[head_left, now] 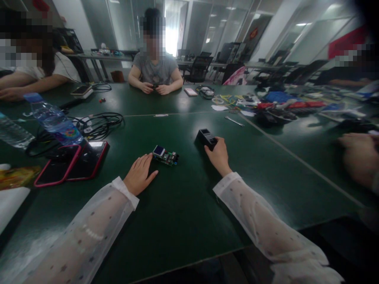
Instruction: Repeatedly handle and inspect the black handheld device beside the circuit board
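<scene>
My left hand lies flat on the green table, palm down, fingers stretched out and thumb apart. Its fingertips reach the left edge of a small circuit board with a little square screen; whether they touch it I cannot tell. To the right, my right hand has its thumb and fingers around the near end of a black box-shaped device case. The case rests on the table or just above it, with a rectangular window in its top face. A gap of bare table separates the board from the case.
Two phones, a water bottle and coiled black cables lie at the left. A wrench-like metal tool lies beyond the case. Wires and bags pile up at the far right. A person sits opposite; another person's hand is at the right.
</scene>
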Motion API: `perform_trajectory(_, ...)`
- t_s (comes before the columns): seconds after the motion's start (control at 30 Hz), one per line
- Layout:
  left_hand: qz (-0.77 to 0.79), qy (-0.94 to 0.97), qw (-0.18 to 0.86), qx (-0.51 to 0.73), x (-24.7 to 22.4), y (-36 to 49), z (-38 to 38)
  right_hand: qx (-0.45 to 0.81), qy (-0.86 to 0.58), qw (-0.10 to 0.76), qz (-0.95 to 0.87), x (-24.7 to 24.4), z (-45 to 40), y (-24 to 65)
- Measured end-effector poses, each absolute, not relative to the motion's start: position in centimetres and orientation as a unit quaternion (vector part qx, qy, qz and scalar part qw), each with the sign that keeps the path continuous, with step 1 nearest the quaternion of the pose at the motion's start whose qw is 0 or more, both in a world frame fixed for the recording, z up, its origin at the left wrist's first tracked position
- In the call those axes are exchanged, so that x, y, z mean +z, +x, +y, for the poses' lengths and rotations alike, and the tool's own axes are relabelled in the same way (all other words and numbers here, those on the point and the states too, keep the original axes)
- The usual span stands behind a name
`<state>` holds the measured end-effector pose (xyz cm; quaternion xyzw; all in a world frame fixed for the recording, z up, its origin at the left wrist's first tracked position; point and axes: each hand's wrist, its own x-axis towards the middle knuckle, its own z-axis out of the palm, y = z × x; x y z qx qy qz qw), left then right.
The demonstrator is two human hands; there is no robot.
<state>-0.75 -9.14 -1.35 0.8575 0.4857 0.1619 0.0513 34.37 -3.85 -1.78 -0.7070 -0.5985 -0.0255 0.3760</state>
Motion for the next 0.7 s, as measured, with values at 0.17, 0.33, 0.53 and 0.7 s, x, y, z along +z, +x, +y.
perform_trajectory(0.17, 0.485, 0.859, 0.051, 0.157, -1.19, -0.76, -9.16, -0.030, -0.709, 0.361, -0.605, -1.72, -3.88, 34.24)
perform_trajectory(0.33, 0.487, 0.861, 0.056, 0.133, -0.98, -0.71, -9.16, -0.039, -0.705, 0.362, -0.608, -1.96, -3.79, 34.29)
perform_trajectory(0.53, 0.489, 0.862, 0.050, 0.128, -0.98, -0.64, -9.15, -0.071, -0.697, 0.362, -0.615, -2.44, -3.54, 34.49)
perform_trajectory(0.7, 0.484, 0.866, 0.040, 0.122, -0.97, -0.72, -9.08, -0.070, -0.695, 0.362, -0.618, -2.40, -3.51, 34.53)
